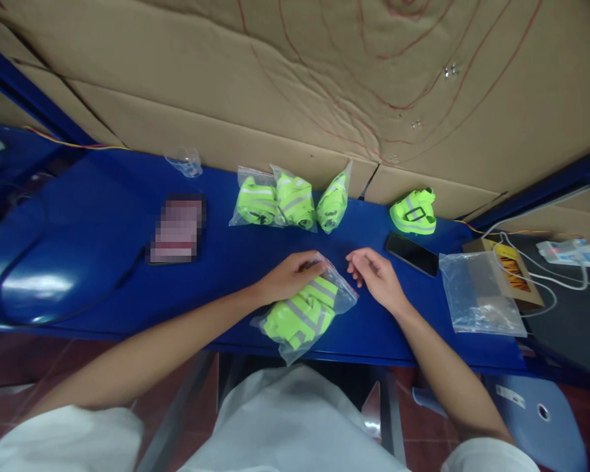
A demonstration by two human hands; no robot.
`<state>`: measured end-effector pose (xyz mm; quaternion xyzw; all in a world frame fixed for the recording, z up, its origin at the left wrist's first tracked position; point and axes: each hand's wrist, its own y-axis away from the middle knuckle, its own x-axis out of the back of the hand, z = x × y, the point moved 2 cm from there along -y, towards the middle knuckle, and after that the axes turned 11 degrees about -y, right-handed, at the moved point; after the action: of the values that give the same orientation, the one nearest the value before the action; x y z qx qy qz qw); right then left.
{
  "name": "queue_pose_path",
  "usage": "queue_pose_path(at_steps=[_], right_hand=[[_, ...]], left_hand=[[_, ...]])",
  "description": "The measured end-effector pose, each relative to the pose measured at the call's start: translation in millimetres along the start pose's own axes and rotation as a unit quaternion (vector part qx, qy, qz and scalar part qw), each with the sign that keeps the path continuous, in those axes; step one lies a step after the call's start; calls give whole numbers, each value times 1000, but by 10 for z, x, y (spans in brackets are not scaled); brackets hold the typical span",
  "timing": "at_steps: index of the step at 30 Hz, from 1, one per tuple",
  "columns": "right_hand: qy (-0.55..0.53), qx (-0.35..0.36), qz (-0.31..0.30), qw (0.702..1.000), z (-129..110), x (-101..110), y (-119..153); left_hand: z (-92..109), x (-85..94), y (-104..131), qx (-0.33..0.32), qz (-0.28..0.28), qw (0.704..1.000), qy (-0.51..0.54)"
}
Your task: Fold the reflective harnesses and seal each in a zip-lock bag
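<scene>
My left hand pinches the top edge of a clear zip bag near the table's front edge. Folded inside the bag is a neon-yellow reflective strap with grey stripes. My right hand is just right of the bag's open-looking zip end, apart from it, with fingers curled and nothing visible in them. Three more bagged reflective straps stand in a row by the cardboard wall. To their right sits an unbagged rolled reflective strap with a black buckle.
A black phone lies right of my right hand, beside empty clear bags. Behind them are a small cardboard box and a white power strip with cables. A blurred-out device and crumpled plastic lie left on the blue table.
</scene>
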<state>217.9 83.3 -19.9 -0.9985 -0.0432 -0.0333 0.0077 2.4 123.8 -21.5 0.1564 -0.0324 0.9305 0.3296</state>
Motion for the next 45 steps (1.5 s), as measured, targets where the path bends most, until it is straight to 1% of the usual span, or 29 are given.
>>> queue_pose_path(at_steps=[1, 3, 5, 7, 11, 14, 21, 24, 28, 31, 33, 38, 45], right_hand=[[-5, -11, -29, 1000, 9, -14, 2], [7, -10, -76, 997, 11, -58, 16], [23, 8, -85, 996, -2, -98, 33], [28, 17, -79, 996, -19, -122, 45], [21, 12, -71, 997, -37, -119, 44], [4, 4, -70, 998, -31, -113, 32], [-9, 18, -58, 998, 0, -183, 47], [32, 44, -49, 997, -16, -200, 71], [89, 82, -43, 992, -39, -193, 84], [97, 80, -40, 991, -41, -187, 73], [99, 82, -36, 991, -44, -190, 66], [121, 124, -18, 985, -49, -219, 70], [133, 141, -8, 981, -52, -241, 70]], left_hand=[[12, 23, 5, 2, 15, 1000, 7], [43, 53, 23, 10, 27, 999, 41], [70, 55, 43, 20, 28, 996, 82], [82, 36, 54, 21, 34, 995, 90], [55, 2, 44, -1, 78, 997, 23], [36, 8, 38, -16, 112, 994, -6], [108, 16, 117, -63, 134, 988, -50], [137, 2, 148, -82, 146, 983, -70], [128, -10, 141, -57, 162, 983, -58], [117, 1, 123, -46, 179, 982, -28], [119, 15, 116, -46, 189, 981, -28], [130, 33, 114, -51, 172, 983, -44], [125, -8, 107, -59, 145, 986, -61]])
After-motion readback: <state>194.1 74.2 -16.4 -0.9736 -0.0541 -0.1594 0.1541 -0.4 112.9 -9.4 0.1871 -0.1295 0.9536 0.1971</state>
